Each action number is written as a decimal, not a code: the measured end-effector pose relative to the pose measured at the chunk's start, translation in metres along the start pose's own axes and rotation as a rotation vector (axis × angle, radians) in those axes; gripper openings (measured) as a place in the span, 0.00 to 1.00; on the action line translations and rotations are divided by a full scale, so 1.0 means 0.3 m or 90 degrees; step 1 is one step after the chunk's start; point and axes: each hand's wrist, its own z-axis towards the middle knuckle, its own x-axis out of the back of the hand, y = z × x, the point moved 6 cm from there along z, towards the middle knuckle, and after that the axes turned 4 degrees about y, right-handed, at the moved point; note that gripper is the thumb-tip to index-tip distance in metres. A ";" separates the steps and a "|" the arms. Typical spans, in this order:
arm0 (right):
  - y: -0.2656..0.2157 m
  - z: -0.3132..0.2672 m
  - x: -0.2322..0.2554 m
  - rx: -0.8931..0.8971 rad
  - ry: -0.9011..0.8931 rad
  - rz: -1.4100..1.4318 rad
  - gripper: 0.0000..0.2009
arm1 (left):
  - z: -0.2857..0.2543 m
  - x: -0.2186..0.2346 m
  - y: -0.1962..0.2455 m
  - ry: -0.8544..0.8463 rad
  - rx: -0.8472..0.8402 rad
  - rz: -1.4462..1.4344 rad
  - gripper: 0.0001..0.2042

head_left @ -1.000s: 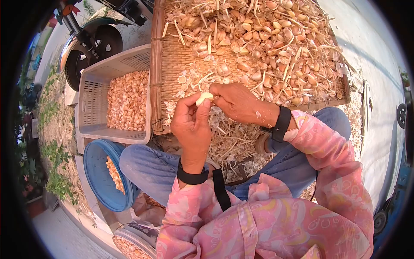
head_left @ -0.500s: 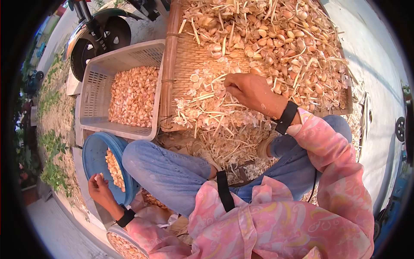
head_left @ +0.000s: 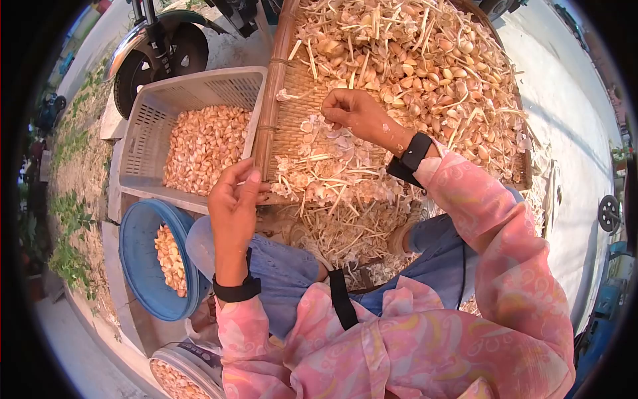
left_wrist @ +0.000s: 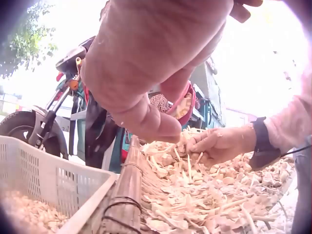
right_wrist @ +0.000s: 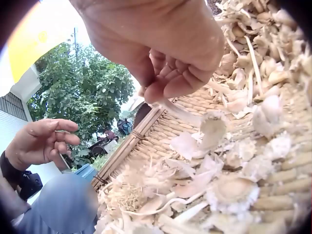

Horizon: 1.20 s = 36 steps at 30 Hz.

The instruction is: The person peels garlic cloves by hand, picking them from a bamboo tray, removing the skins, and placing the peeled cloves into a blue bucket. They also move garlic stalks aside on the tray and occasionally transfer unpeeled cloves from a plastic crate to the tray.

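My left hand (head_left: 234, 207) is raised by the near corner of the plastic crate, its fingers loosely bent and nothing between them. Over the woven tray (head_left: 287, 123), the thumb and fingertips of my right hand (head_left: 364, 120) pinch a pale, dry garlic stalk (right_wrist: 181, 112), seen in the right wrist view. Its lower end meets a round root base (right_wrist: 213, 129) among the scraps. Papery garlic skins and stalks (head_left: 322, 163) lie just under this hand. Unpeeled garlic cloves (head_left: 425, 80) are heaped on the far side of the tray.
Left of the tray stands the grey crate (head_left: 147, 143) holding many cloves. A blue bucket (head_left: 136, 256) with peeled cloves is beside my left knee, and a white tub (head_left: 174, 352) of cloves sits nearer. Skins and stalks litter the ground (head_left: 359, 233). A wheel (head_left: 189, 56) stands behind the crate.
My left hand carried a peeled clove from beside the right hand to the blue bucket, then came back without it toward the tray. My right hand shifted slightly left and farther over the tray.
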 end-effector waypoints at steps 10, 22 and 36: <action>0.018 -0.290 0.002 -0.032 -0.113 -0.131 0.03 | 0.362 -0.294 0.047 0.042 -0.311 0.300 0.08; 0.002 -0.314 0.032 0.093 -0.052 -0.256 0.05 | 0.435 -0.682 -0.059 -0.140 -0.397 0.452 0.09; -0.054 -0.326 0.007 0.003 -0.019 0.271 0.08 | 0.023 -0.424 0.005 -0.240 0.008 -0.240 0.06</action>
